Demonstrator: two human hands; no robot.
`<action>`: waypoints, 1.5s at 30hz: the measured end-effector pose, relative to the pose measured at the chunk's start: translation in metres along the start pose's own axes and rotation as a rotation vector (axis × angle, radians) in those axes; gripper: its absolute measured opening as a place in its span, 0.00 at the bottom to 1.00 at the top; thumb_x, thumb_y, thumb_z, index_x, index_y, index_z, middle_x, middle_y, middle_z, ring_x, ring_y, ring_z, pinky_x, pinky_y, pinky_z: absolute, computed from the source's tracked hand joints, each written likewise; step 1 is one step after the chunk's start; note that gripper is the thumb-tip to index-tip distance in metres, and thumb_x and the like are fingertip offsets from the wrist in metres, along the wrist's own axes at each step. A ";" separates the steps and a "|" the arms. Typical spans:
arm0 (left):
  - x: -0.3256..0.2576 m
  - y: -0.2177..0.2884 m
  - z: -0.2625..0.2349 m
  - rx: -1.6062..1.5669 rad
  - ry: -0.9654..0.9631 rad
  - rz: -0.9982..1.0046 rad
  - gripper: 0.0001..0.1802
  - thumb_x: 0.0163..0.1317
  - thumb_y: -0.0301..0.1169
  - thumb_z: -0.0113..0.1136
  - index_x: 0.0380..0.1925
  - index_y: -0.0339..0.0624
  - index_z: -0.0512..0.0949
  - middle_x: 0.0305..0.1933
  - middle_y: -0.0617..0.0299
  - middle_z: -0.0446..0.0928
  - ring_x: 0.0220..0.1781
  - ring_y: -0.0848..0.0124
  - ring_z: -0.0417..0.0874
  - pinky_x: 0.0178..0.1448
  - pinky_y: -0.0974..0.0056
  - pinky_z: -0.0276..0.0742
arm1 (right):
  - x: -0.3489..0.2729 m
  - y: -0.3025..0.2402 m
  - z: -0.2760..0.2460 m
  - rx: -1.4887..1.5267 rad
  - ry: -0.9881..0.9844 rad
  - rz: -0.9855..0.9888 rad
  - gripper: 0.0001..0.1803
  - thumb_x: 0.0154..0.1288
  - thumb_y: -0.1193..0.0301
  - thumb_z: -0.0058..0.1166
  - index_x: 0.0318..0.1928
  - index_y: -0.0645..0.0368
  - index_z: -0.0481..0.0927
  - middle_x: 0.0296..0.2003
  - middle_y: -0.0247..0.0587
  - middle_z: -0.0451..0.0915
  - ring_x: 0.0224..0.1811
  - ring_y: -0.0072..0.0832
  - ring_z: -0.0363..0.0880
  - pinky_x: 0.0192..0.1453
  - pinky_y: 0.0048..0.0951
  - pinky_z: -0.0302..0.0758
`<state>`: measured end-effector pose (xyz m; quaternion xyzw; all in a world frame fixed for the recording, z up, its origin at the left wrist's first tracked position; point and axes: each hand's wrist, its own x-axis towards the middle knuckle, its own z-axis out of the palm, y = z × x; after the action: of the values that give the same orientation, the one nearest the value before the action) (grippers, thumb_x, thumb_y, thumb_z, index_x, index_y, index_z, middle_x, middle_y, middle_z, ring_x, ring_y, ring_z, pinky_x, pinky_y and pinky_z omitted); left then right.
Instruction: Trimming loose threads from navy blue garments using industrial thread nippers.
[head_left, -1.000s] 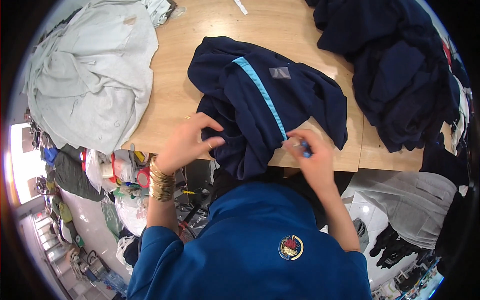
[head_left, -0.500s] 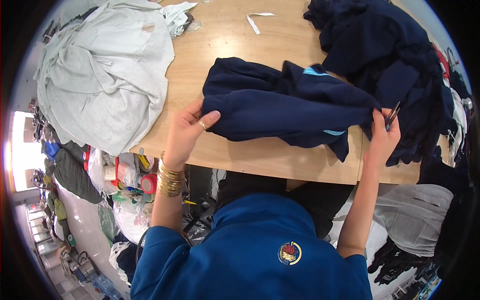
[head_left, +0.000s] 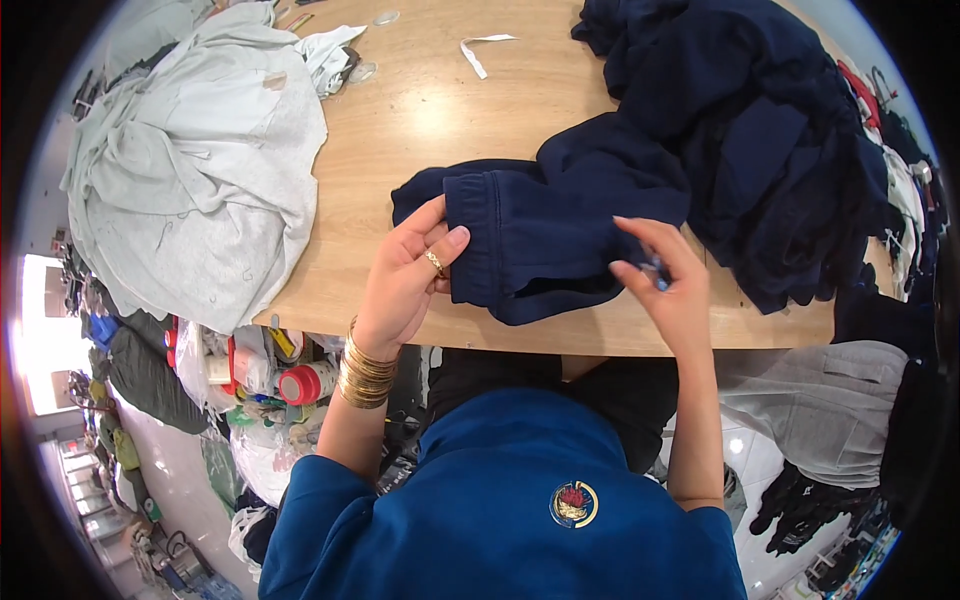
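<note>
The head fisheye overlooks a table point(head_left: 420, 115) below.

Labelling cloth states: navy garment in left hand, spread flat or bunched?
Bunched: the navy garment lies in overlapping folds, its gathered band held in the left hand.

A pale wooden counter point(head_left: 380, 130) carries a loose, wrinkled heap of light grey fabric point(head_left: 200, 180) on the left and, farther back near the middle, a narrow white strip point(head_left: 473, 60). Below at left, a red container point(head_left: 308, 383) sits near a dark green bundle point(head_left: 150, 350). At lower right, a grey garment point(head_left: 830, 400) is beside crumpled black cloth point(head_left: 800, 510).
</note>
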<state>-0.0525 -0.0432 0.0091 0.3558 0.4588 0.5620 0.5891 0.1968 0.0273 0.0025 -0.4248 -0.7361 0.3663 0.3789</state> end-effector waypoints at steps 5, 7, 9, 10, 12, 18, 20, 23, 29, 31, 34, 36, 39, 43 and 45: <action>0.005 0.009 0.005 -0.028 0.012 -0.014 0.18 0.67 0.29 0.49 0.55 0.38 0.68 0.36 0.71 0.77 0.28 0.88 0.74 0.24 0.82 0.68 | 0.007 0.045 0.002 -0.135 -0.088 -0.018 0.16 0.51 0.74 0.64 0.43 0.57 0.81 0.46 0.35 0.78 0.42 0.30 0.79 0.45 0.26 0.74; 0.005 0.014 0.007 -0.081 0.035 -0.029 0.17 0.68 0.30 0.47 0.54 0.36 0.68 0.41 0.66 0.78 0.33 0.85 0.78 0.31 0.79 0.75 | 0.004 0.052 -0.002 -0.108 -0.117 0.025 0.12 0.51 0.73 0.64 0.39 0.60 0.81 0.44 0.35 0.78 0.41 0.31 0.79 0.44 0.25 0.73; 0.004 0.013 0.008 -0.118 0.038 -0.029 0.17 0.68 0.30 0.47 0.54 0.36 0.68 0.43 0.64 0.78 0.36 0.82 0.80 0.34 0.77 0.77 | 0.003 0.054 -0.002 -0.107 -0.058 0.051 0.10 0.52 0.74 0.63 0.36 0.62 0.79 0.44 0.35 0.78 0.40 0.31 0.79 0.43 0.25 0.73; 0.005 0.012 0.009 -0.157 0.037 -0.032 0.17 0.68 0.30 0.46 0.54 0.36 0.68 0.44 0.62 0.78 0.39 0.80 0.81 0.38 0.75 0.80 | 0.002 0.054 -0.003 -0.109 0.005 0.081 0.08 0.52 0.74 0.63 0.33 0.63 0.78 0.43 0.35 0.78 0.39 0.31 0.79 0.42 0.25 0.73; 0.006 0.009 0.013 -0.193 0.033 -0.053 0.16 0.68 0.29 0.46 0.54 0.36 0.68 0.45 0.62 0.78 0.40 0.79 0.81 0.40 0.73 0.80 | 0.002 0.046 0.000 -0.126 0.074 0.034 0.07 0.53 0.75 0.62 0.29 0.64 0.76 0.40 0.37 0.78 0.36 0.31 0.78 0.40 0.26 0.72; 0.009 -0.012 0.028 -0.293 0.051 -0.107 0.14 0.69 0.30 0.45 0.52 0.37 0.70 0.46 0.61 0.78 0.43 0.78 0.81 0.43 0.72 0.80 | -0.015 -0.028 0.023 0.054 0.116 -0.211 0.09 0.49 0.79 0.64 0.33 0.60 0.80 0.32 0.36 0.76 0.30 0.22 0.75 0.29 0.22 0.69; 0.012 -0.015 0.038 -0.320 0.038 -0.108 0.13 0.69 0.30 0.45 0.51 0.38 0.70 0.46 0.61 0.78 0.43 0.78 0.81 0.45 0.71 0.80 | -0.015 -0.033 0.032 0.057 0.078 -0.118 0.11 0.48 0.78 0.66 0.33 0.63 0.78 0.32 0.36 0.75 0.31 0.22 0.75 0.31 0.21 0.70; 0.011 -0.014 0.047 -0.372 0.075 -0.135 0.13 0.69 0.30 0.45 0.50 0.38 0.70 0.48 0.61 0.77 0.45 0.77 0.80 0.46 0.70 0.80 | -0.018 -0.015 0.032 0.195 -0.048 0.014 0.12 0.49 0.77 0.66 0.33 0.65 0.77 0.32 0.36 0.73 0.30 0.23 0.73 0.32 0.21 0.70; 0.009 -0.021 0.052 -0.033 -0.076 -0.055 0.26 0.57 0.26 0.62 0.56 0.35 0.68 0.51 0.59 0.75 0.51 0.76 0.75 0.59 0.68 0.68 | -0.018 -0.019 0.021 0.227 -0.095 -0.047 0.09 0.53 0.78 0.63 0.33 0.65 0.76 0.32 0.35 0.72 0.29 0.21 0.70 0.30 0.19 0.66; 0.010 -0.018 0.054 -0.084 -0.078 -0.099 0.25 0.57 0.25 0.61 0.55 0.34 0.68 0.51 0.59 0.75 0.50 0.76 0.75 0.59 0.69 0.68 | -0.019 -0.022 0.018 0.231 -0.106 -0.026 0.08 0.54 0.78 0.62 0.33 0.65 0.76 0.32 0.35 0.72 0.29 0.21 0.70 0.30 0.19 0.66; 0.012 -0.016 0.057 -0.133 -0.088 -0.158 0.24 0.57 0.25 0.61 0.54 0.34 0.69 0.51 0.59 0.75 0.51 0.75 0.75 0.58 0.68 0.68 | -0.019 -0.023 0.014 0.259 -0.126 0.009 0.06 0.56 0.77 0.60 0.33 0.65 0.76 0.32 0.35 0.72 0.31 0.21 0.71 0.31 0.19 0.66; 0.012 -0.016 0.058 -0.132 -0.099 -0.172 0.24 0.57 0.25 0.61 0.54 0.34 0.69 0.50 0.59 0.75 0.51 0.75 0.75 0.59 0.68 0.68 | -0.020 -0.020 0.012 0.281 -0.136 0.023 0.06 0.57 0.76 0.59 0.33 0.65 0.76 0.32 0.36 0.72 0.32 0.21 0.71 0.33 0.19 0.66; 0.010 -0.015 0.061 -0.255 -0.160 -0.251 0.24 0.58 0.25 0.60 0.55 0.35 0.68 0.51 0.60 0.75 0.53 0.74 0.75 0.59 0.68 0.67 | -0.022 -0.009 0.011 0.409 -0.134 0.032 0.05 0.58 0.76 0.58 0.32 0.65 0.76 0.33 0.35 0.72 0.35 0.21 0.71 0.39 0.20 0.66; 0.004 -0.022 0.076 -0.432 -0.096 -0.321 0.25 0.60 0.27 0.58 0.57 0.36 0.65 0.54 0.60 0.73 0.54 0.72 0.75 0.61 0.66 0.68 | -0.027 0.001 0.016 0.648 -0.111 0.204 0.05 0.59 0.76 0.56 0.32 0.64 0.76 0.32 0.33 0.72 0.37 0.19 0.70 0.43 0.19 0.65; 0.003 -0.028 0.079 -0.461 -0.065 -0.297 0.24 0.62 0.28 0.55 0.58 0.36 0.64 0.55 0.60 0.73 0.54 0.71 0.75 0.61 0.65 0.69 | -0.027 -0.002 0.018 0.703 -0.093 0.281 0.04 0.60 0.76 0.55 0.33 0.64 0.76 0.32 0.32 0.72 0.37 0.18 0.70 0.44 0.19 0.65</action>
<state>0.0315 -0.0361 0.0084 0.1589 0.3467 0.5475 0.7449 0.1902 -0.0020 -0.0104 -0.3484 -0.5164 0.6639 0.4137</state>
